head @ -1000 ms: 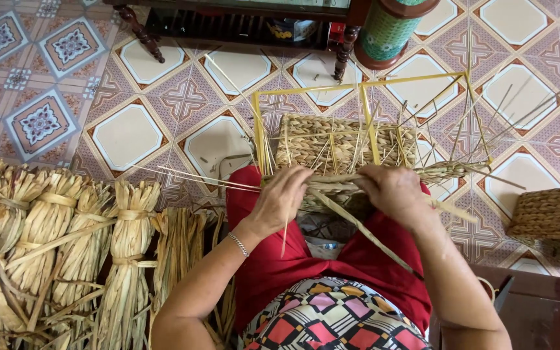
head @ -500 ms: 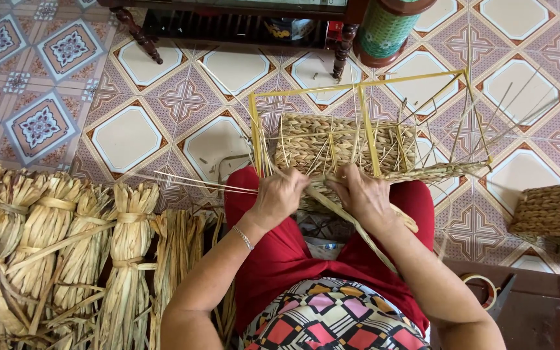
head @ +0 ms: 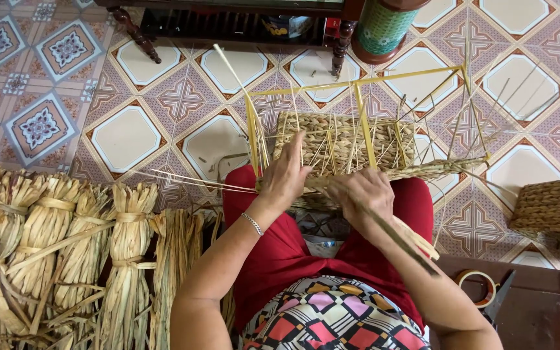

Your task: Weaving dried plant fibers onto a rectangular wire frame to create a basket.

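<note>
Woven panel point(head: 345, 144) lies touching both hands' fingers point(head: 293, 159).

Floor point(head: 131, 136) covered in patterned tiles, cream octagons framed by purple and blue motifs. Dark wooden furniture point(head: 241, 23) with turned legs set along top edge. Green cylindrical container point(head: 384, 29) placed beside it. Even daylight cast throughout.

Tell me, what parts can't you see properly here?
Head view:
- Right hand fingertips: tucked under the straw strand, grip unclear.
- Finished basket: cut off by the right edge.
- Green drum: top cut off.
- Half-woven basket near side: hidden behind both hands.
</note>
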